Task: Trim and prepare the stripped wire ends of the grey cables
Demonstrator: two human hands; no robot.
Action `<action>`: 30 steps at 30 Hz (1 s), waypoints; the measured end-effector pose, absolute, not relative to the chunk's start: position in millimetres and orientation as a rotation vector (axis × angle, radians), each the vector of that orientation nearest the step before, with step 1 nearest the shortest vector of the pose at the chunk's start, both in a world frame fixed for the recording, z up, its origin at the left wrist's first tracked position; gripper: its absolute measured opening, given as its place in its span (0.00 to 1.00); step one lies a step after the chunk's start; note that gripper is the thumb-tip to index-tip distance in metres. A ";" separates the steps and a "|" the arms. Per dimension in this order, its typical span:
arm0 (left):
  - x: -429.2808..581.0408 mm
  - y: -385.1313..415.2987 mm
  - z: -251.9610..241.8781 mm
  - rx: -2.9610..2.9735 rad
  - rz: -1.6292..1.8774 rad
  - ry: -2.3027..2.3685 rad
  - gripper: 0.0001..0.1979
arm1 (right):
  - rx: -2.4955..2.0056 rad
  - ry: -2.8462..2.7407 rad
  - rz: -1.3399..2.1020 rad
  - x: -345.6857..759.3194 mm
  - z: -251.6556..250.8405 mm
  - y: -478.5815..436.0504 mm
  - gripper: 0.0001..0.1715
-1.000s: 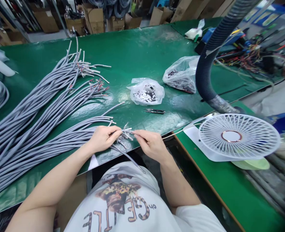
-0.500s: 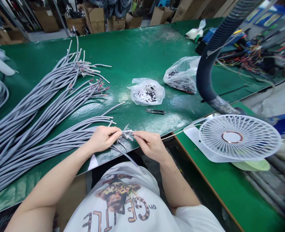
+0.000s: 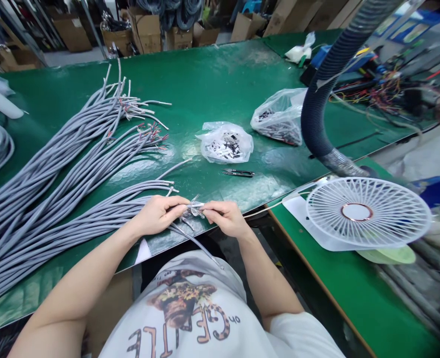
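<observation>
Near the front edge of the green table, my left hand (image 3: 163,214) pinches a grey cable close to its stripped end (image 3: 195,205), where loose strands fan out. Thumb and fingers of my right hand (image 3: 225,217) are closed on the pale tip of that same end, facing the left hand. Other grey cables (image 3: 104,219) run from the left to just behind my left hand. One more cable end (image 3: 201,244) droops over the table edge below my hands. Small thread snips (image 3: 239,173) lie behind my right hand.
Behind the snips is an open plastic bag of small black and white pieces (image 3: 227,144), with another bag (image 3: 279,119) beyond. Further cable bundles (image 3: 89,119) cover the left. A dark flexible hose (image 3: 318,99) and a white fan (image 3: 369,213) stand at the right.
My right hand has moved slightly left, closer to my left hand, along the stripped end. The left hand stays nearly where it was.
</observation>
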State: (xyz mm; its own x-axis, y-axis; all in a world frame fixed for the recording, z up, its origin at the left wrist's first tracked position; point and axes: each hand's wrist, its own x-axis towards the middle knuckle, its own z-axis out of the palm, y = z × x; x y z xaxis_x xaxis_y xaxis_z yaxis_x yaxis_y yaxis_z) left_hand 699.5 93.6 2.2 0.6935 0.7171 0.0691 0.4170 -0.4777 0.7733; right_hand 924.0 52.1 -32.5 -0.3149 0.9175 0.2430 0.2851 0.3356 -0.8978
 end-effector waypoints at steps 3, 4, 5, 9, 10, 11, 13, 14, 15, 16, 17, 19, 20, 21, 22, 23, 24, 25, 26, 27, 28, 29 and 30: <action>699.8 94.3 2.5 2.139 0.487 0.857 0.18 | -1.030 -1.768 1.067 920.8 -34.5 54.8 0.16; 699.9 94.5 2.3 2.139 0.493 0.868 0.18 | -1.030 -1.759 1.075 919.6 -34.3 55.3 0.16; 700.1 94.8 1.8 2.137 0.501 0.879 0.18 | -1.036 -1.752 1.074 918.7 -33.8 55.5 0.16; 701.0 95.3 -1.5 2.125 0.534 0.910 0.17 | -1.072 -1.776 1.023 918.7 -30.7 54.5 0.14; 701.2 95.2 -2.3 2.123 0.537 0.917 0.17 | -1.082 -1.791 0.996 919.8 -30.0 53.6 0.13; 701.6 95.0 -2.8 2.122 0.539 0.927 0.17 | -1.095 -1.803 0.961 921.1 -29.3 52.5 0.13; 702.2 94.2 -3.3 2.124 0.546 0.946 0.17 | -1.127 -1.820 0.887 924.1 -27.9 49.7 0.11; 702.6 93.8 -3.2 2.128 0.549 0.953 0.17 | -1.148 -1.826 0.854 925.5 -27.2 48.2 0.11; 702.9 93.3 -3.0 2.135 0.552 0.959 0.17 | -1.168 -1.830 0.826 926.6 -26.7 46.8 0.11; 703.2 92.8 -2.8 2.143 0.554 0.964 0.17 | -1.187 -1.835 0.803 927.4 -26.2 45.4 0.11; 703.5 92.4 -2.6 2.154 0.558 0.968 0.17 | -1.201 -1.840 0.785 927.8 -25.8 44.4 0.11; 703.9 91.8 -2.7 2.180 0.565 0.976 0.17 | -1.216 -1.851 0.766 927.9 -25.5 43.0 0.11; 704.0 91.6 -2.9 2.194 0.569 0.978 0.17 | -1.216 -1.857 0.764 927.6 -25.5 42.7 0.11; 704.0 91.5 -3.3 2.206 0.573 0.978 0.17 | -1.214 -1.864 0.765 927.3 -25.6 42.6 0.11; 704.0 91.5 -3.7 2.214 0.574 0.976 0.16 | -1.211 -1.871 0.765 927.1 -25.7 42.7 0.11; 704.0 91.4 -4.2 2.221 0.576 0.973 0.16 | -1.208 -1.878 0.764 926.9 -25.7 42.8 0.11; 703.9 91.4 -4.7 2.226 0.576 0.971 0.16 | -1.204 -1.885 0.761 926.8 -25.7 43.1 0.11; 703.8 91.4 -5.2 2.230 0.577 0.971 0.16 | -1.198 -1.891 0.756 926.7 -25.5 43.3 0.11; 703.7 91.4 -5.6 2.235 0.577 0.971 0.16 | -1.193 -1.896 0.746 926.7 -25.3 43.4 0.10; 703.6 91.4 -6.0 2.242 0.575 0.974 0.16 | -1.189 -1.901 0.734 926.6 -25.1 43.5 0.10; 703.6 91.4 -6.2 2.250 0.574 0.977 0.16 | -1.187 -1.906 0.718 926.5 -24.9 43.6 0.10; 703.5 91.4 -6.3 2.258 0.573 0.977 0.16 | -1.186 -1.910 0.703 926.3 -24.8 43.6 0.09; 703.4 91.5 -6.3 2.266 0.572 0.977 0.16 | -1.185 -1.912 0.692 926.1 -24.9 43.7 0.09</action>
